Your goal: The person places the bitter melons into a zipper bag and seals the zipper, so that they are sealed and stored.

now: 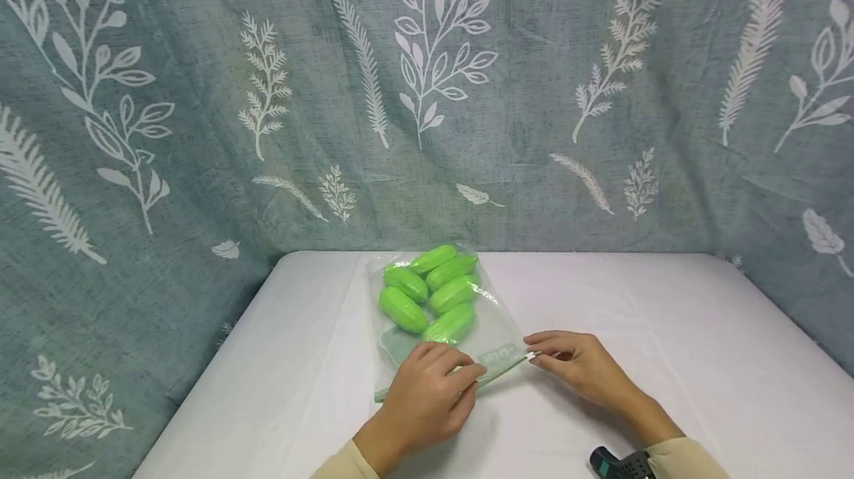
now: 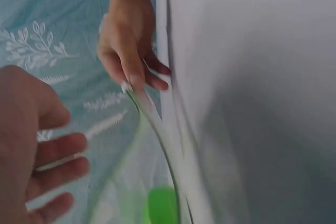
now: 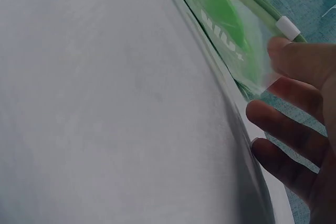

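A clear zip bag (image 1: 500, 319) with a green-edged top lies on the table, holding several bright green, oblong, glossy toy vegetables (image 1: 404, 309). My right hand (image 1: 583, 368) pinches the bag's right top corner between thumb and index finger, right beside the white slider (image 3: 287, 27); its other fingers are spread loosely. My left hand (image 1: 430, 394) hovers over the near edge of the bag, its fingers loosely bent. In the left wrist view the left fingers (image 2: 60, 171) show nothing between them. The bag's opening curves apart a little near the right hand.
A white cloth covers the table (image 1: 320, 360). Behind and to the left hangs a grey-green curtain (image 1: 520, 130) with white leaf prints. A black device (image 1: 620, 464) is strapped on the right wrist.
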The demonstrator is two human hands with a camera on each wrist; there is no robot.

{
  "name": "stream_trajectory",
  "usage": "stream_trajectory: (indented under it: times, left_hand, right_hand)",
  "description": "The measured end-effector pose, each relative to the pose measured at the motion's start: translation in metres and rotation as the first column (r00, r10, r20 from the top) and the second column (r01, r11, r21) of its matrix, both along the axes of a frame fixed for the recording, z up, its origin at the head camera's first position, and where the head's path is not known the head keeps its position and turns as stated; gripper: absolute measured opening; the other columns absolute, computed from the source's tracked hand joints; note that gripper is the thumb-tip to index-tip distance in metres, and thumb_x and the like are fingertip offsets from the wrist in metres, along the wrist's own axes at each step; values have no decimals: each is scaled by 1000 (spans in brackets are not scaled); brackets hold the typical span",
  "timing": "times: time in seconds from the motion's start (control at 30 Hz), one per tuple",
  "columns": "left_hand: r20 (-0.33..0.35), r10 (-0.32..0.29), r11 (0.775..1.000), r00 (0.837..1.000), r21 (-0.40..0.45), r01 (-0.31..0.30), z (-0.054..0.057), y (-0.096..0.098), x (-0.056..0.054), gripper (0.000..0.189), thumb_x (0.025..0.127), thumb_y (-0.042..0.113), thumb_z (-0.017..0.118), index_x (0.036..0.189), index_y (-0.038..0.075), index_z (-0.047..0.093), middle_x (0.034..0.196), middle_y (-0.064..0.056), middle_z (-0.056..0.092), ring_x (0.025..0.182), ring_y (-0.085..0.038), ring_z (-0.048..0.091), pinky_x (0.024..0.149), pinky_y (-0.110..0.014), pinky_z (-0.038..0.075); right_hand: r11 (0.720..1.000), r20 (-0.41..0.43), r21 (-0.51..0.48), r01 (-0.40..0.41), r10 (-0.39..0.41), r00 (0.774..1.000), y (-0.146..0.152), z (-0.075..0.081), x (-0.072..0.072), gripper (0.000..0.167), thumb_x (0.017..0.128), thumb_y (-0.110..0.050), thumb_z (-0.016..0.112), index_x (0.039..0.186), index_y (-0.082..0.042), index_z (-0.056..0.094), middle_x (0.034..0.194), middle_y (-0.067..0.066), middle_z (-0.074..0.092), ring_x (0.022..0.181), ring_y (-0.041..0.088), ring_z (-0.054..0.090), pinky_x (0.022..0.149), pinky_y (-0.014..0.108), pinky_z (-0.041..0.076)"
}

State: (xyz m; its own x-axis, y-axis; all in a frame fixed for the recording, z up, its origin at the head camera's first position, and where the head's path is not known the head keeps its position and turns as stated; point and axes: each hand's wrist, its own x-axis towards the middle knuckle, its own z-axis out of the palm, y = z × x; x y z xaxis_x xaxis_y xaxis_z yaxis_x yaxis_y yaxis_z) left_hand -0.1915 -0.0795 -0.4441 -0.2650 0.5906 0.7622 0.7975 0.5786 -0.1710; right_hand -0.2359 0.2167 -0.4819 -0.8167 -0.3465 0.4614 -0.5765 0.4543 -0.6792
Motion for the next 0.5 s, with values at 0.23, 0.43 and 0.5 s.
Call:
stream_trajectory:
  times: [0.23, 0.43, 0.5]
  left_hand:
    - [71, 131, 991, 989, -43, -128, 2, 35, 0, 14, 82, 23, 75, 96, 24, 78, 89, 11, 68, 81, -7, 61, 71, -25, 51]
    - [121, 257, 964, 959, -103, -246, -4, 58, -12, 13, 84, 29, 75, 95, 23, 78, 86, 9, 70, 75, -9, 61, 61, -25, 49]
    - [134, 294, 952, 946, -129, -278, -6, 64, -16, 14, 86, 32, 74, 96, 23, 78, 87, 8, 70, 75, -10, 62, 60, -25, 50]
  right_hand:
    - [999, 91, -29, -30, 33, 995, -1, 0, 2, 21, 90, -14, 75, 111, -13, 77, 110, 2, 74, 95, 14, 69, 75, 25, 59]
    - [1000, 103, -3, -30, 30, 994, -2, 3, 2, 18, 93, -19, 73, 109, -14, 77, 107, -1, 74, 94, 13, 69, 77, 25, 58]
    - [1000, 105, 13, -27, 26, 994, -2, 4, 1, 17, 94, -21, 72, 108, -16, 77, 106, -3, 74, 94, 11, 69, 78, 25, 58]
